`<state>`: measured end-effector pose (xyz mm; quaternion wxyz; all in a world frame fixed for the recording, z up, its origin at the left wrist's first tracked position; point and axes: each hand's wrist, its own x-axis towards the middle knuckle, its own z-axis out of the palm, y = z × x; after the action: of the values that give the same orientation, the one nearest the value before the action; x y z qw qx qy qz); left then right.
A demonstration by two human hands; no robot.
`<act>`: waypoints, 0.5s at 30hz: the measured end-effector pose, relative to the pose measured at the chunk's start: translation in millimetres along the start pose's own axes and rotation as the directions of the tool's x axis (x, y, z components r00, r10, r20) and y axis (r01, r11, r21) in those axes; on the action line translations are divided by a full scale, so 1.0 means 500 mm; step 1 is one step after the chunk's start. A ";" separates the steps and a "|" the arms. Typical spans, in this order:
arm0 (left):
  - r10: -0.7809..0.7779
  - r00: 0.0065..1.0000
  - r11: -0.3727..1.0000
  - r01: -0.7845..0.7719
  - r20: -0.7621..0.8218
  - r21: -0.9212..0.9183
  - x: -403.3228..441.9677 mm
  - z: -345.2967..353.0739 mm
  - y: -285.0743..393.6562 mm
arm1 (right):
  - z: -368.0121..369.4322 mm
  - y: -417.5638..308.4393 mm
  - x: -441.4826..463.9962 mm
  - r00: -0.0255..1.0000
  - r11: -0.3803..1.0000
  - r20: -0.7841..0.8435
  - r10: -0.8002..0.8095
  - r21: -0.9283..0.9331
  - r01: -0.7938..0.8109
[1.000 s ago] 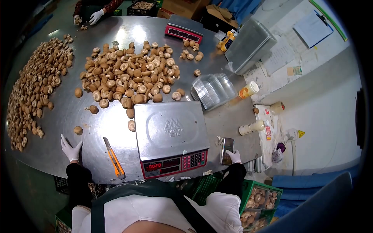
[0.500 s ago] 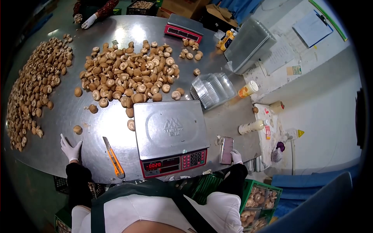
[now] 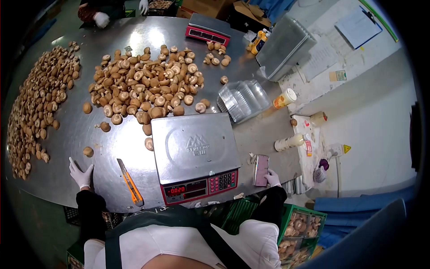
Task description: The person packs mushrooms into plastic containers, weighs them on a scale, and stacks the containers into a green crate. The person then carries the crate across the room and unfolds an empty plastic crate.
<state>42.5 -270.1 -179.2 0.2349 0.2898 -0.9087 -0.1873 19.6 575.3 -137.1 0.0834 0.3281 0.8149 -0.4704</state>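
My left hand (image 3: 81, 174), in a white glove, rests on the metal table (image 3: 105, 188) with thumb and fingers apart, holding nothing. An orange utility knife (image 3: 130, 182) lies to its right. In the middle stands a scale (image 3: 195, 145) with a bare steel plate; its red display reads about -0.020. My right hand (image 3: 273, 178), also gloved, has its fingers at the right edge of a phone (image 3: 261, 170) on the table; whether they grip it or only touch it is unclear. Behind the scale lies a mushroom pile (image 3: 148, 85).
A larger mushroom heap (image 3: 38, 105) covers the left side. Clear plastic trays (image 3: 244, 101), a cup (image 3: 285, 98) and a bottle (image 3: 289, 142) stand at the right. A second scale (image 3: 208, 29) is at the back, and a co-worker's gloved hand (image 3: 101, 19) shows beyond the table.
The phone's face has gone from dark to pale pink, and my right hand has shifted slightly at its edge. The co-worker's hands have moved apart. The whole view has shifted a little.
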 end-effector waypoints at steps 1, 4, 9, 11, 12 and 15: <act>0.009 1.000 1.000 -0.009 -0.003 0.001 0.000 0.000 -0.001 | 0.000 0.000 -0.001 1.000 1.000 0.010 -0.011 0.009 0.011; 0.023 1.000 1.000 -0.023 -0.010 0.004 0.000 0.001 -0.001 | 0.002 0.017 0.009 0.999 0.996 0.021 -0.026 0.083 0.025; 0.028 0.999 1.000 -0.028 -0.019 0.007 0.000 0.002 -0.002 | 0.001 0.030 0.014 0.996 0.986 0.081 -0.041 0.164 0.027; 0.040 0.999 0.999 -0.040 -0.022 0.002 0.001 0.002 -0.004 | 0.002 0.029 0.012 0.995 0.981 0.088 -0.050 0.189 0.032; 0.041 0.999 0.999 -0.041 -0.022 0.002 0.000 0.001 -0.004 | 0.003 0.027 0.010 0.995 0.983 0.089 -0.050 0.179 0.033; 0.041 0.999 0.999 -0.041 -0.025 0.013 -0.001 0.002 -0.004 | 0.004 0.017 0.003 0.995 0.985 0.086 -0.044 0.169 0.029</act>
<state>43.1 -271.1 -180.9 0.2483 0.2747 -0.9126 -0.1733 23.5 577.1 -144.8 0.0835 0.2974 0.7740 -0.5528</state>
